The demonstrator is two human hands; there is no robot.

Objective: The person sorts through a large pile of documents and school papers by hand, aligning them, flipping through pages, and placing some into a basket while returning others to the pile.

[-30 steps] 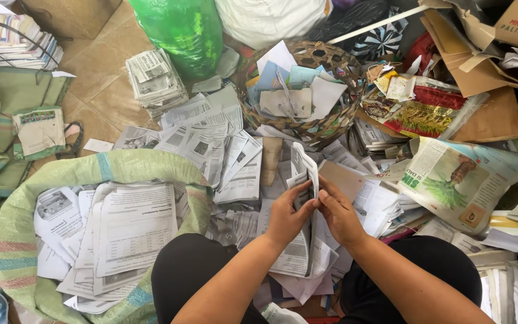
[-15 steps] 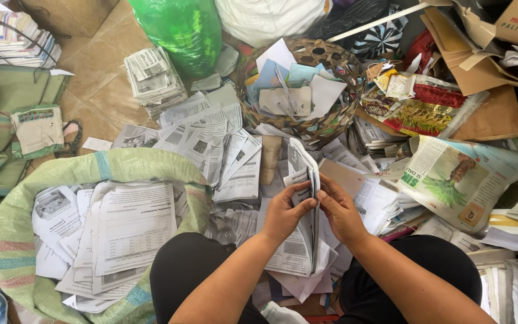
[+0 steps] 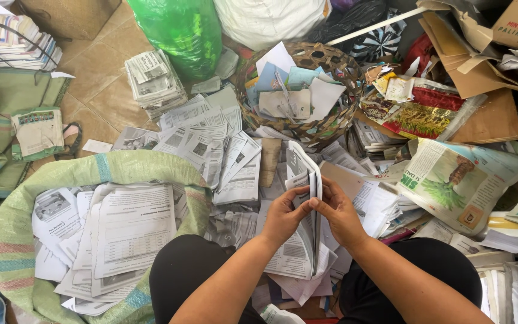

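Note:
I hold a thin stapled booklet of printed sheets [image 3: 303,174] upright in front of me, above my knees. My left hand [image 3: 284,215] grips its left leaves, thumb on the spine edge. My right hand [image 3: 338,215] pinches the right leaves beside it, and the two hands touch at the fold. The pages hang down between my wrists. More loose printed sheets lie on the floor beneath the booklet.
A green woven sack [image 3: 121,170] at my left holds several stacked printed sheets. A wicker basket [image 3: 334,66] of paper scraps stands ahead. A bundled newspaper stack [image 3: 154,81], a green plastic bag [image 3: 181,30], cardboard [image 3: 487,114] and a magazine [image 3: 460,180] surround me.
The booklet has been lifted slightly and spread wider, and my hands have closed nearer together on its fold.

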